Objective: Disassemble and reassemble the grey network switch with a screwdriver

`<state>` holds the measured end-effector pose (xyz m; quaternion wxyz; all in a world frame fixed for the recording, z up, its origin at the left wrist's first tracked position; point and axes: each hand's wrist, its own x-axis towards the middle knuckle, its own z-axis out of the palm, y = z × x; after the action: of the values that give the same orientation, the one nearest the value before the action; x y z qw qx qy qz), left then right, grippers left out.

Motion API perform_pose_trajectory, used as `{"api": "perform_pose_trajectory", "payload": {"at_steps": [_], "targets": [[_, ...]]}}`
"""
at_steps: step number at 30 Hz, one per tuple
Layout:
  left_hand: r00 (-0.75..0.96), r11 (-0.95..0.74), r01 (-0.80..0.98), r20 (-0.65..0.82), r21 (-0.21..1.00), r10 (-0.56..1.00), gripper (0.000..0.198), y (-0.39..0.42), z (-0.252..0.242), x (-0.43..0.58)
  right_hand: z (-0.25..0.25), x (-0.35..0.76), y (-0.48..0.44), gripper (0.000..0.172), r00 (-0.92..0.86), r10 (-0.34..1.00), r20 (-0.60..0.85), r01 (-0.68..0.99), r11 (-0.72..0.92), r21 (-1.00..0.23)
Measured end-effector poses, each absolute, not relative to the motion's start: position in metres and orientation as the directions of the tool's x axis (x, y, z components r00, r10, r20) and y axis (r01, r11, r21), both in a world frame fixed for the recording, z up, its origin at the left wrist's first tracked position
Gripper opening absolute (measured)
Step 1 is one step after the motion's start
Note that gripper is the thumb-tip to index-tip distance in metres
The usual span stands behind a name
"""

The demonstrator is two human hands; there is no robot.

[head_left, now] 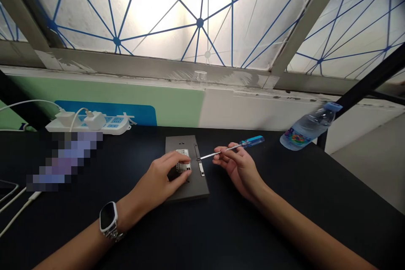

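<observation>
A flat grey rectangular metal device (190, 192) lies on the black table, with a white printed label (182, 152) on its top. My left hand (164, 175) rests over the device, thumb and fingers apart on either side of the label, which it partly covers. In my right hand (238, 164) is a screwdriver (251, 141) with a clear blue handle, pinched by its metal shaft. Its tip points left, at a narrow silver strip (201, 168) along the device's right edge; whether it touches cannot be made out.
A white power strip (118, 125) with plugged-in chargers stands at the back left. Pale cables and a blurred-out patch lie below it. A tilted water bottle (297, 135) is at the back right, by a black post. A small clear cup (200, 76) sits on the windowsill.
</observation>
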<state>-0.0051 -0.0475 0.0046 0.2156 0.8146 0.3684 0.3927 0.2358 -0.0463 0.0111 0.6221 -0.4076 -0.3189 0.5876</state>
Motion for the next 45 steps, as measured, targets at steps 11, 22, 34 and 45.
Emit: {"api": "perform_pose_trajectory", "payload": {"at_steps": [11,22,34,45], "targets": [[0.416,-0.652,0.388,0.507,0.651,0.755,0.009,-0.050,0.002,-0.005,0.007,0.223,-0.055,0.043,0.047,0.993,-0.108,-0.538,-0.066,-0.841],[0.451,-0.619,0.419,0.439,0.664,0.777,0.013,-0.044,0.006,-0.006,0.003,0.233,-0.045,0.039,0.127,0.991,-0.040,-0.488,0.028,-0.872],[0.561,-0.636,0.582,0.317,0.506,0.765,0.007,0.039,0.011,0.025,-0.005,0.233,-0.047,0.039,0.091,0.996,-0.011,-0.490,0.036,-0.871],[0.601,-0.640,0.653,0.238,0.404,0.763,0.007,0.046,0.025,0.034,-0.002,0.231,-0.049,0.037,0.078,0.997,-0.001,-0.488,0.037,-0.872]]}}
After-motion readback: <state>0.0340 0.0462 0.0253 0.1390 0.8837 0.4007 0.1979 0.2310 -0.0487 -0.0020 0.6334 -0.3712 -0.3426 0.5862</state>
